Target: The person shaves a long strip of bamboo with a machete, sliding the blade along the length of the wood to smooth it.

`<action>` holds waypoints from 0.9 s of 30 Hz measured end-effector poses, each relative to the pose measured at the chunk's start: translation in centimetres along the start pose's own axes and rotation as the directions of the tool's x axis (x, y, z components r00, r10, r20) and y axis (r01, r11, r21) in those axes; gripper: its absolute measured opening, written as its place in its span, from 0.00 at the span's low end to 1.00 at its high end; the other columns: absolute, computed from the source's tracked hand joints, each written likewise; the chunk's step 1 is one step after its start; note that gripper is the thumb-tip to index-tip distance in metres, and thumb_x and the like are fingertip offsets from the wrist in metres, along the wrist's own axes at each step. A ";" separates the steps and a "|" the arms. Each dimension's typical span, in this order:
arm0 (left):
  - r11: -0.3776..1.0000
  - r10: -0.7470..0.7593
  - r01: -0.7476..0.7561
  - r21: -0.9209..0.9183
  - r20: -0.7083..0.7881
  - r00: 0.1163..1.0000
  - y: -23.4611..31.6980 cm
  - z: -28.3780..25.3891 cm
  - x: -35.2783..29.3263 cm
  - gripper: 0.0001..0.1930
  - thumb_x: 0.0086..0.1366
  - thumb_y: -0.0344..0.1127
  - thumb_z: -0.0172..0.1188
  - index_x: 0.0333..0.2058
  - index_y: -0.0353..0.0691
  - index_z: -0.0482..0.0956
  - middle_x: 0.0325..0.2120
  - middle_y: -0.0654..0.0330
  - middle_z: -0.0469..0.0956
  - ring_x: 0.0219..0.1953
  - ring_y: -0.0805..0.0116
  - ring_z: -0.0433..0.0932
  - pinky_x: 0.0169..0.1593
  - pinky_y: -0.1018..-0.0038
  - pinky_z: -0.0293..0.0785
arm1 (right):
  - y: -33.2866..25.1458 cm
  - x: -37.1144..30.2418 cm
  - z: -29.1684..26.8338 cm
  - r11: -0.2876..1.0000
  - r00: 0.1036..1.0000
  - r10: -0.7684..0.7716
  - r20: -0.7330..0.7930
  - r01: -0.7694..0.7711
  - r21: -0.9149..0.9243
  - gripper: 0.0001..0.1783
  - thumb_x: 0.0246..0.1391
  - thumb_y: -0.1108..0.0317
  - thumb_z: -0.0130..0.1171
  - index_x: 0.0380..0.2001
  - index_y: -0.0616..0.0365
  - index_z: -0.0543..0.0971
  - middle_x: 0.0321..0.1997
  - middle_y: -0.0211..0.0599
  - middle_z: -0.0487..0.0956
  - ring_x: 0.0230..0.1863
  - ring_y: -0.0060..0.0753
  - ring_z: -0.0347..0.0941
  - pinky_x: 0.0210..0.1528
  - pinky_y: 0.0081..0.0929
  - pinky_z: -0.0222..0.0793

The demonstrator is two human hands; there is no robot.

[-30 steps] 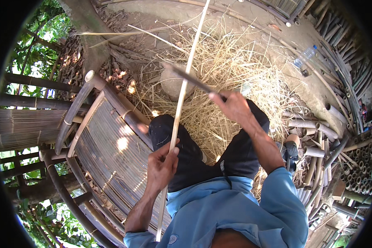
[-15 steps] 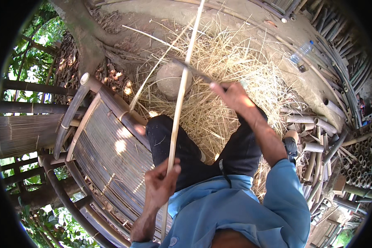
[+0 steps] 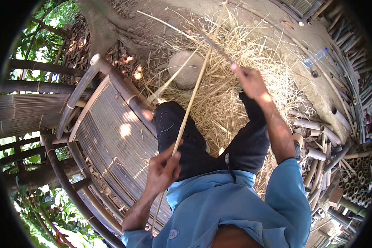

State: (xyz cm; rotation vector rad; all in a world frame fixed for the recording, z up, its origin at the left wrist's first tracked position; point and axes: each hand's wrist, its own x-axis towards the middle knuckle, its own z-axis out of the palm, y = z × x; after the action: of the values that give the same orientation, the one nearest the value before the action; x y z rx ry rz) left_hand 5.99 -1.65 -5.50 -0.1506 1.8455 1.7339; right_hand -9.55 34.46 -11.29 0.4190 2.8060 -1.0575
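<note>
A long pale bamboo strip [image 3: 192, 99] slants upward from beside my left hip past my knees. My left hand [image 3: 163, 168] is closed around its lower part, above my thigh. My right hand [image 3: 251, 84] grips a knife [image 3: 219, 50], its handle mostly hidden in the fist. The narrow dark blade points up and left, reaching close to the strip's upper part; whether they touch I cannot tell. Beyond my knees a rounded grey stone or block [image 3: 184, 77] stands on the ground, with another flat pale strip [image 3: 169, 82] slanting in front of it.
Curled bamboo shavings [image 3: 231, 87] cover the ground ahead. To my left is a slatted bamboo bench [image 3: 115, 128]. A tree trunk [image 3: 99, 29] stands beyond it. At the right lie a plastic bottle [image 3: 316, 58], cut bamboo pieces [image 3: 318, 155] and stacked poles [image 3: 351, 53].
My right hand and the knife have moved up and right, away from me. The strip now leans further right at its far end. The whole view has shifted slightly.
</note>
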 end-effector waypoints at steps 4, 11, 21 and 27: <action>0.985 0.096 -0.095 -0.144 -0.003 0.995 0.4 0.0 3.2 0.23 0.73 0.28 0.53 0.65 0.34 0.68 0.12 0.76 0.59 0.12 0.87 0.54 0.16 0.81 0.48 | -3.2 -6.3 4.4 0.948 0.948 -0.313 0.058 0.316 -0.039 0.38 0.60 0.30 0.53 0.34 0.60 0.86 0.17 0.48 0.78 0.22 0.49 0.79 0.29 0.46 0.74; 0.968 0.100 -0.101 -0.229 -0.016 0.995 0.8 0.5 4.0 0.20 0.73 0.27 0.53 0.61 0.33 0.72 0.12 0.77 0.59 0.11 0.88 0.52 0.15 0.82 0.45 | -4.6 -11.2 6.3 0.805 0.801 -0.590 0.107 0.593 -0.003 0.34 0.54 0.33 0.61 0.25 0.59 0.84 0.16 0.48 0.78 0.20 0.52 0.78 0.26 0.45 0.74; 0.976 0.094 -0.104 -0.189 -0.063 0.994 0.6 0.6 2.4 0.16 0.72 0.26 0.53 0.56 0.28 0.74 0.13 0.76 0.58 0.11 0.87 0.53 0.14 0.81 0.44 | -5.5 -7.8 3.1 0.985 0.980 -0.149 0.131 0.159 -0.069 0.36 0.55 0.29 0.56 0.26 0.56 0.85 0.17 0.49 0.79 0.21 0.50 0.79 0.27 0.44 0.76; 0.994 -0.009 0.009 -0.113 0.000 1.000 -0.2 0.2 0.3 0.17 0.72 0.24 0.52 0.57 0.32 0.75 0.14 0.76 0.64 0.15 0.88 0.58 0.18 0.82 0.49 | -4.4 -10.8 4.1 0.767 0.772 -0.584 0.252 0.626 -0.142 0.32 0.54 0.35 0.64 0.24 0.59 0.83 0.16 0.47 0.77 0.20 0.49 0.79 0.26 0.46 0.73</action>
State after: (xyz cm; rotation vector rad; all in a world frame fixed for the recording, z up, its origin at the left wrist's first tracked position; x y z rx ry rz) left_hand 5.92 -1.41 -5.85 -0.2036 1.7449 1.8325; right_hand -0.51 26.23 -9.39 -0.6422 2.8781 -0.7826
